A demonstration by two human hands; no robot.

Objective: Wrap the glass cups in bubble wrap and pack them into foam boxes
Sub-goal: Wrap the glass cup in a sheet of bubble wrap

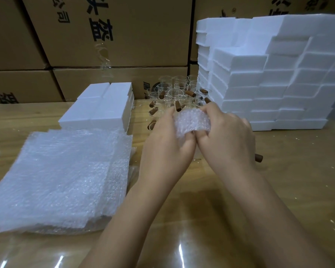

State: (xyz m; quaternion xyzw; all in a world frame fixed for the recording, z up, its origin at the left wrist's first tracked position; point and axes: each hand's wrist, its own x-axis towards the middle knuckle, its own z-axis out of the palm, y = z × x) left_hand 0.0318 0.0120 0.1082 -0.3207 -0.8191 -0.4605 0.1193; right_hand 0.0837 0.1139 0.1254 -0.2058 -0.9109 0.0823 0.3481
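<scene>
Left hand (168, 140) and right hand (226, 138) both grip one half-wrapped cup (191, 120) above the table (197, 190); many bare cups (174, 91) wait behind, beside stacked boxes (278, 78), so most packing evidently remains.

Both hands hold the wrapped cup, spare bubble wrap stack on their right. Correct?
Not quite. The head view shows the stack on their left, not right. The left hand and right hand do hold the wrapped cup.
</scene>
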